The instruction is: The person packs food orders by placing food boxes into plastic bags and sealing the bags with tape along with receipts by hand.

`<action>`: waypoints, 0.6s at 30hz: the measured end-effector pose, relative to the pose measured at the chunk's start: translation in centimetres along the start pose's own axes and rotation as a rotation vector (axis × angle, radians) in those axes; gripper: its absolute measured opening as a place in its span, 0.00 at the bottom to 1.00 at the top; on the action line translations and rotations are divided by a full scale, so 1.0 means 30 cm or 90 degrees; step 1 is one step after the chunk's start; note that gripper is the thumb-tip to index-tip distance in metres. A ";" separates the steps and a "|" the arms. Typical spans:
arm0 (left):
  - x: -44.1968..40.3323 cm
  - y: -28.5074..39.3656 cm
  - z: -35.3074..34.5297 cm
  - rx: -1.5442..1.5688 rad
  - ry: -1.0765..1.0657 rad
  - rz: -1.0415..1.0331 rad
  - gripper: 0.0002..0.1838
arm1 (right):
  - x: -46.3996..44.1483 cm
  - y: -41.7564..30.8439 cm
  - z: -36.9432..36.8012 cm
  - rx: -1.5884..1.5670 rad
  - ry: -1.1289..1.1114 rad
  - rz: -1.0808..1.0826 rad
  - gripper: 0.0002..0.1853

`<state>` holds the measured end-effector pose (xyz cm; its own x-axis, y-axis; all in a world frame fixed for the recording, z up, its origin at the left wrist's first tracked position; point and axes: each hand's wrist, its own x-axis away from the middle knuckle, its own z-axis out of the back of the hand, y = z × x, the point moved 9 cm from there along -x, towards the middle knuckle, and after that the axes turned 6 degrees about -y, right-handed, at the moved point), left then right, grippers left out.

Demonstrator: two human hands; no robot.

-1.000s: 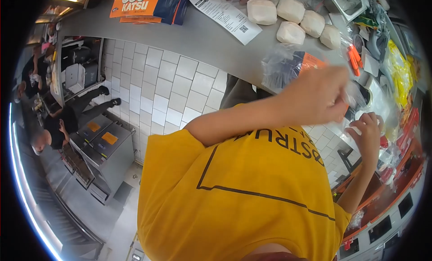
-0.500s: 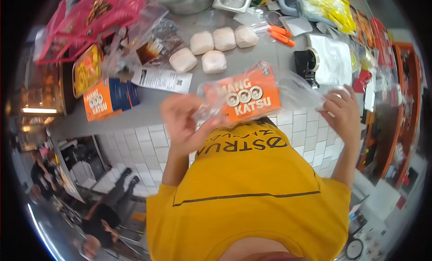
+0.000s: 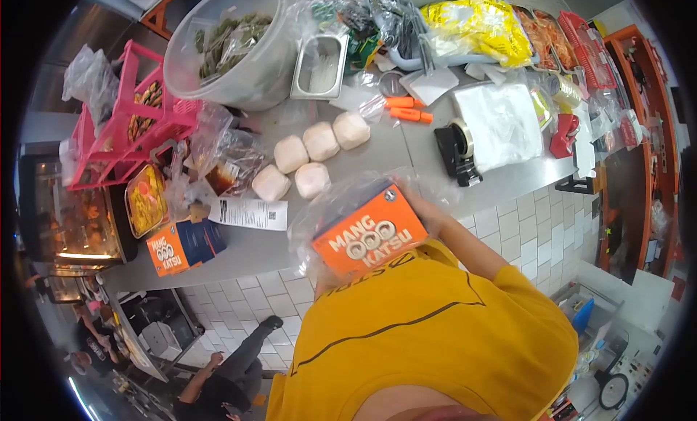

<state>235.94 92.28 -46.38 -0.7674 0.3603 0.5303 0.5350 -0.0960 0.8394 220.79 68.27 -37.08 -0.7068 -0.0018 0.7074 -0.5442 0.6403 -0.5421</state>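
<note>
An orange and dark blue box [image 3: 370,232] in a clear plastic bag is held tilted at the table's front edge, close to the yellow shirt. My right hand [image 3: 420,203] is on the right end of the bagged box, its fingers partly hidden behind box and plastic. Only a sliver of my left hand [image 3: 321,286] shows under the box's lower left corner; its fingers are hidden. Just beyond the box lie several pale wrapped rounded pieces, one of them [image 3: 312,180] nearest. A printed slip [image 3: 250,213] and another orange box [image 3: 167,251] lie to the left.
On the metal table [image 3: 385,145] stand a black tape dispenser [image 3: 457,151], white plastic sheets [image 3: 499,123], orange markers [image 3: 410,114], a steel container [image 3: 319,66], a large clear tub [image 3: 178,61] and a pink basket [image 3: 109,159]. Another person [image 3: 218,392] is at lower left.
The bagged box has moved down-left in view and tilted. My right hand has gone from the bag's stretched open end to the box. My left hand has gone mostly out of sight beneath it.
</note>
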 end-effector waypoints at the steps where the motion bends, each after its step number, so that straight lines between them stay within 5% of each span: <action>1: 0.050 0.064 -0.109 0.039 -0.050 -0.020 0.36 | -0.024 0.015 -0.006 -0.202 -0.044 -0.023 0.39; 3: 0.094 0.195 -0.286 0.086 -0.141 -0.057 0.36 | 0.024 -0.178 0.014 0.127 -0.051 0.204 0.41; 6: 0.038 0.368 -0.484 0.108 -0.270 -0.102 0.35 | 0.123 -0.369 0.068 0.233 0.027 0.163 0.36; 8: 0.034 0.423 -0.522 0.108 -0.321 -0.122 0.35 | 0.131 -0.616 0.234 0.423 0.084 0.331 0.27; 9: 0.040 0.418 -0.496 0.106 -0.311 -0.100 0.35 | 0.204 -0.807 0.337 0.263 0.167 0.482 0.18; 10: 0.056 0.407 -0.452 0.116 -0.294 -0.077 0.35 | 0.289 -0.950 0.481 0.439 0.486 0.470 0.16; 12: 0.064 0.393 -0.373 0.096 -0.213 0.008 0.34 | 0.321 -1.119 0.614 0.905 0.869 0.745 0.13; 13: 0.094 0.428 -0.356 0.069 -0.183 -0.006 0.34 | 0.267 -1.119 0.736 0.914 0.876 0.755 0.13; 15: 0.136 0.518 -0.323 -0.077 -0.132 -0.030 0.36 | -0.052 -1.082 0.953 1.010 0.396 0.360 0.12; 16: 0.146 0.569 -0.292 -0.090 -0.129 -0.062 0.36 | -0.003 -1.154 0.943 1.018 0.403 0.376 0.12; 18: 0.180 0.640 -0.270 -0.097 -0.113 -0.087 0.37 | 0.242 -1.274 0.989 0.589 0.601 0.525 0.12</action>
<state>239.21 84.87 -26.44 -0.7475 0.5353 0.3933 0.3609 -0.1698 0.9170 223.04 20.98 -24.67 -0.6022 0.7933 -0.0898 -0.4931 -0.4580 -0.7396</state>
